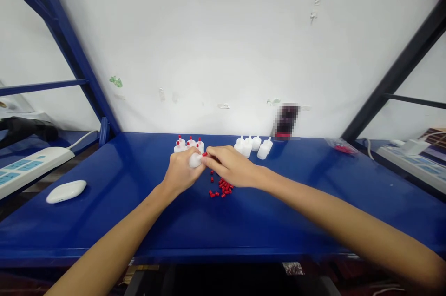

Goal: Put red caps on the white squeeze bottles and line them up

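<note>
My left hand [183, 169] is wrapped round a small white squeeze bottle [195, 160], tilted so its nozzle points right. At that nozzle, my right hand [232, 164] pinches a small red cap [205, 154] between thumb and fingers. Whether the cap is seated on the tip I cannot tell. Behind my left hand stand several white bottles with red caps [180, 143]. Below my right hand lies a loose pile of red caps [225, 187]. Beyond my right wrist are several bottles with bare white nozzles [246, 146], one of them leaning [265, 148].
The blue tabletop [278, 226] meets a white wall behind. A white rounded case [66, 191] and a power strip [31, 170] are on the left. At the right are a clear bag with red pieces [343, 148] and another power strip [414, 163]. A blurred dark object [286, 121] leans on the wall.
</note>
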`<state>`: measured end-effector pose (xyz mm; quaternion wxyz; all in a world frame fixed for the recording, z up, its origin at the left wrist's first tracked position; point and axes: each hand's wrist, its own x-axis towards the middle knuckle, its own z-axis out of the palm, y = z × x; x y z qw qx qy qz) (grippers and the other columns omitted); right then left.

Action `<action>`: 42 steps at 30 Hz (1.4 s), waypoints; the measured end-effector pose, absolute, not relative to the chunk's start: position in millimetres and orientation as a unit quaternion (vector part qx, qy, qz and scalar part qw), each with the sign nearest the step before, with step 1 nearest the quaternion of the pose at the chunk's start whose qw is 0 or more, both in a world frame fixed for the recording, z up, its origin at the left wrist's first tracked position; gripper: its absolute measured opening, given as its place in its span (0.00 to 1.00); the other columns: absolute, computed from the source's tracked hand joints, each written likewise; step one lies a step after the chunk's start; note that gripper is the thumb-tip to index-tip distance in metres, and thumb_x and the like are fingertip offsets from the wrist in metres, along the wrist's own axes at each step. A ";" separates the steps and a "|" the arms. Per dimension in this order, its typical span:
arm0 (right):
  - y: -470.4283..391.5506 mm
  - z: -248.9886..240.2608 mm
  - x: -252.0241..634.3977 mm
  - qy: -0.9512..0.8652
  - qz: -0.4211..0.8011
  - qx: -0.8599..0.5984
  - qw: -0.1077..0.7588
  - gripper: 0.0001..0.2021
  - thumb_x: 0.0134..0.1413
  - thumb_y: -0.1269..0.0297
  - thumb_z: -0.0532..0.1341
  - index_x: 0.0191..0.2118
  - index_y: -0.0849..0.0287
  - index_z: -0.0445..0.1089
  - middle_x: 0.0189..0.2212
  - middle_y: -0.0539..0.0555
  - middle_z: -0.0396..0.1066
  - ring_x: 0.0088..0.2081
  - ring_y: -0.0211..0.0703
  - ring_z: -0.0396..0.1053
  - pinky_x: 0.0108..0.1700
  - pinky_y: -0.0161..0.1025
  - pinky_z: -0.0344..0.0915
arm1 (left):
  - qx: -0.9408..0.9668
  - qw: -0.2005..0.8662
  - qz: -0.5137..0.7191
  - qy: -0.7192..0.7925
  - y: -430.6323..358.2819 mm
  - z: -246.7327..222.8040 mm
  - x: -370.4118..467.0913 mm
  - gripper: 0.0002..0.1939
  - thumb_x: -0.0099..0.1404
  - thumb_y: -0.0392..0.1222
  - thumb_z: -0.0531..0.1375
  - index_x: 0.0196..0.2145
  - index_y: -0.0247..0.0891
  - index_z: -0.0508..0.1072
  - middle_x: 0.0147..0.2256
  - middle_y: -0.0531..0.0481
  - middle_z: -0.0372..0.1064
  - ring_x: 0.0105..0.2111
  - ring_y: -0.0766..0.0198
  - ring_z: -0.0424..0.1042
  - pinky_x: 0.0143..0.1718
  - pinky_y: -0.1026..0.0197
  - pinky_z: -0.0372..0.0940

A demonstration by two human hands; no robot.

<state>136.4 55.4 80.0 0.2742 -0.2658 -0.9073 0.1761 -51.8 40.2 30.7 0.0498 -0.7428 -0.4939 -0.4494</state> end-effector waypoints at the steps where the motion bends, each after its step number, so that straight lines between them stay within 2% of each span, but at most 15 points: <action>1: 55.6 79.0 134.7 -0.910 0.170 -0.261 0.275 0.15 0.67 0.57 0.50 0.29 0.57 0.59 0.23 0.46 0.60 0.24 0.36 0.54 0.30 0.37 0.49 | -0.737 0.047 -0.455 -0.498 40.2 31.5 -52.3 0.11 0.61 0.47 0.59 0.27 0.36 0.71 0.20 0.53 0.70 0.19 0.69 0.64 0.25 0.66 0.59; 5: 58.3 73.8 122.7 -0.905 0.194 -0.226 0.305 0.12 0.68 0.59 0.49 0.33 0.56 0.61 0.24 0.46 0.61 0.26 0.36 0.57 0.32 0.37 0.51 | -0.724 0.037 -0.469 -0.504 40.9 31.7 -52.5 0.11 0.61 0.48 0.59 0.30 0.36 0.73 0.24 0.52 0.73 0.22 0.68 0.68 0.28 0.66 0.62; 9: 80.4 68.0 121.0 -0.849 0.235 -0.270 0.390 0.13 0.62 0.61 0.50 0.26 0.56 0.58 0.22 0.46 0.58 0.26 0.37 0.57 0.31 0.36 0.51 | -0.732 0.030 -0.440 -0.519 47.9 28.8 -57.9 0.14 0.63 0.49 0.59 0.41 0.37 0.76 0.34 0.48 0.78 0.32 0.62 0.75 0.35 0.64 0.65; 11: 97.6 65.8 124.8 -0.785 0.237 -0.342 0.458 0.13 0.60 0.63 0.49 0.23 0.56 0.54 0.19 0.46 0.53 0.25 0.37 0.56 0.30 0.36 0.50 | -0.726 0.037 -0.424 -0.540 52.4 26.7 -62.5 0.15 0.64 0.52 0.59 0.39 0.37 0.77 0.35 0.47 0.78 0.32 0.61 0.75 0.36 0.64 0.64; 12: 105.6 64.9 126.8 -0.778 0.226 -0.369 0.456 0.13 0.59 0.64 0.49 0.23 0.56 0.54 0.19 0.46 0.52 0.25 0.37 0.55 0.29 0.37 0.50 | -0.723 0.041 -0.419 -0.548 54.3 25.6 -64.8 0.16 0.65 0.52 0.58 0.36 0.37 0.77 0.33 0.48 0.78 0.30 0.62 0.74 0.34 0.64 0.63; 14: 117.7 62.8 128.7 -0.813 0.183 -0.394 0.388 0.13 0.56 0.65 0.50 0.21 0.56 0.53 0.18 0.46 0.53 0.24 0.38 0.55 0.29 0.38 0.49 | -0.719 0.050 -0.415 -0.555 56.9 23.9 -68.6 0.17 0.66 0.52 0.57 0.31 0.37 0.76 0.27 0.50 0.75 0.24 0.66 0.70 0.31 0.65 0.61; 16: 123.5 59.3 126.6 -0.852 0.127 -0.407 0.303 0.13 0.56 0.65 0.51 0.21 0.56 0.56 0.18 0.48 0.58 0.24 0.38 0.56 0.29 0.38 0.48 | -0.718 0.062 -0.417 -0.554 57.3 23.0 -70.7 0.17 0.66 0.51 0.57 0.29 0.36 0.75 0.23 0.52 0.72 0.21 0.68 0.66 0.28 0.66 0.58; 21: 125.4 45.9 114.3 -0.885 0.059 -0.442 0.133 0.14 0.62 0.61 0.52 0.27 0.57 0.67 0.29 0.57 0.71 0.31 0.45 0.66 0.31 0.39 0.51 | -0.742 0.055 -0.412 -0.526 53.6 23.4 -72.1 0.13 0.65 0.45 0.57 0.29 0.36 0.75 0.21 0.53 0.70 0.20 0.70 0.64 0.27 0.66 0.56; 23: 126.6 43.7 114.3 -0.888 0.067 -0.440 0.116 0.14 0.63 0.59 0.51 0.31 0.57 0.68 0.31 0.57 0.72 0.33 0.46 0.68 0.32 0.38 0.52 | -0.759 0.041 -0.399 -0.513 52.7 23.4 -73.4 0.12 0.65 0.44 0.57 0.28 0.36 0.75 0.21 0.53 0.70 0.19 0.70 0.63 0.27 0.66 0.56; 27: 122.2 47.8 127.2 -0.884 0.085 -0.432 0.158 0.15 0.66 0.53 0.50 0.37 0.57 0.67 0.31 0.55 0.71 0.32 0.45 0.66 0.33 0.38 0.54 | -0.801 0.010 -0.363 -0.476 52.3 23.4 -75.9 0.10 0.63 0.42 0.57 0.27 0.37 0.74 0.23 0.53 0.71 0.22 0.69 0.64 0.29 0.66 0.58; 29: 114.5 50.0 136.7 -0.894 0.111 -0.396 0.176 0.12 0.65 0.56 0.52 0.37 0.57 0.66 0.31 0.53 0.70 0.32 0.43 0.64 0.35 0.38 0.55 | -0.814 -0.002 -0.352 -0.462 52.1 23.7 -76.2 0.10 0.63 0.41 0.57 0.27 0.37 0.73 0.24 0.53 0.71 0.23 0.69 0.65 0.30 0.66 0.58; 33: 97.2 48.1 150.4 -0.930 0.143 -0.292 0.172 0.07 0.63 0.60 0.55 0.37 0.57 0.65 0.35 0.52 0.67 0.39 0.43 0.63 0.41 0.39 0.56 | -0.823 -0.010 -0.341 -0.455 51.5 24.0 -75.2 0.12 0.64 0.41 0.56 0.24 0.36 0.71 0.21 0.54 0.66 0.22 0.69 0.60 0.27 0.66 0.56; 35: 92.7 44.8 152.3 -0.937 0.132 -0.269 0.177 0.07 0.63 0.60 0.55 0.38 0.57 0.65 0.35 0.51 0.65 0.37 0.42 0.62 0.39 0.38 0.56 | -0.828 -0.009 -0.337 -0.449 51.4 23.2 -74.4 0.12 0.64 0.41 0.56 0.23 0.36 0.70 0.20 0.55 0.63 0.21 0.70 0.59 0.27 0.66 0.54; 38: 92.6 40.0 150.7 -0.950 0.083 -0.272 0.132 0.06 0.61 0.61 0.56 0.41 0.55 0.68 0.36 0.51 0.64 0.32 0.40 0.62 0.34 0.37 0.54 | -0.839 -0.010 -0.318 -0.441 51.2 21.2 -72.9 0.12 0.64 0.40 0.56 0.23 0.36 0.68 0.20 0.55 0.63 0.21 0.69 0.59 0.26 0.65 0.53; 42: 99.1 35.2 144.7 -0.962 0.040 -0.264 0.058 0.07 0.59 0.63 0.59 0.42 0.54 0.72 0.37 0.53 0.65 0.34 0.43 0.64 0.33 0.38 0.53 | -0.849 -0.006 -0.284 -0.445 50.5 19.5 -69.3 0.11 0.63 0.38 0.56 0.22 0.37 0.68 0.20 0.54 0.63 0.21 0.69 0.58 0.25 0.64 0.52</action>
